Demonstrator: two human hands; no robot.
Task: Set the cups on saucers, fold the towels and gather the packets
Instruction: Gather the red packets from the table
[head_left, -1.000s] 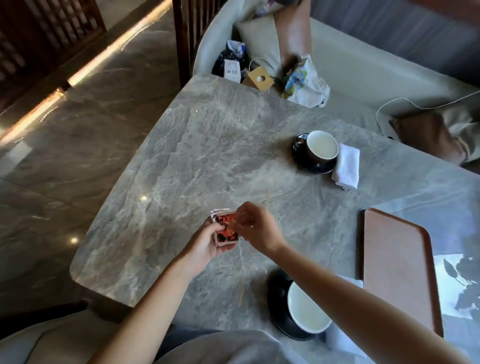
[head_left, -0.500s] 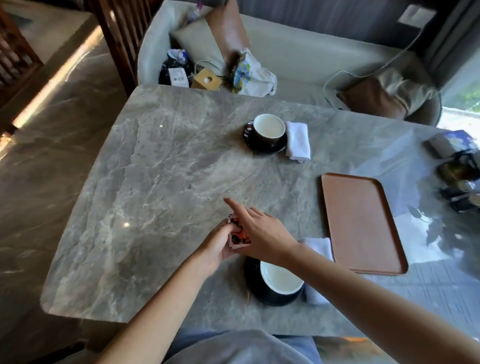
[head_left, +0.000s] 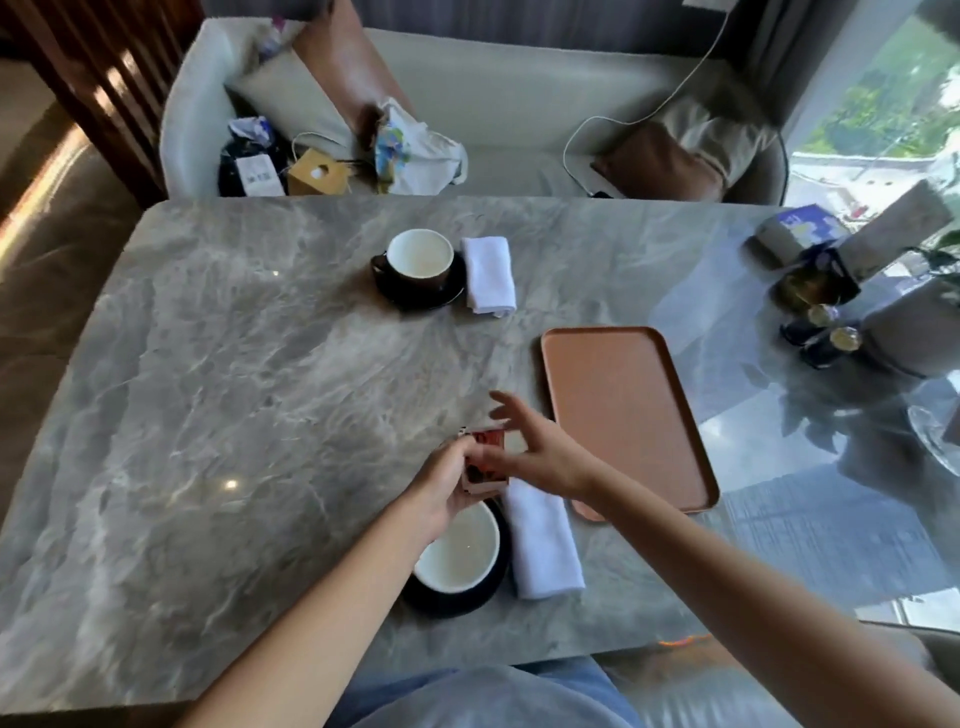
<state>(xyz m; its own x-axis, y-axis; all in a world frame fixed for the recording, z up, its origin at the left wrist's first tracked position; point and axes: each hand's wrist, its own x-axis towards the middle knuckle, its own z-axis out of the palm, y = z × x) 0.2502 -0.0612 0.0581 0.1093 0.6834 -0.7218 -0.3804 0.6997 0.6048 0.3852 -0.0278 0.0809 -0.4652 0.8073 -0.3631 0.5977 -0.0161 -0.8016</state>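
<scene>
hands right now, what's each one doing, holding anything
Left hand: closed on the stack of packets.
Right hand: fingers spread open over the packets, gripping nothing.

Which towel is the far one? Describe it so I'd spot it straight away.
Start at the grey marble table and look to its far side, near the sofa. A dark cup sits on a saucer there; the far towel lies just to its right. Unlike the near towel, no hands are close.
</scene>
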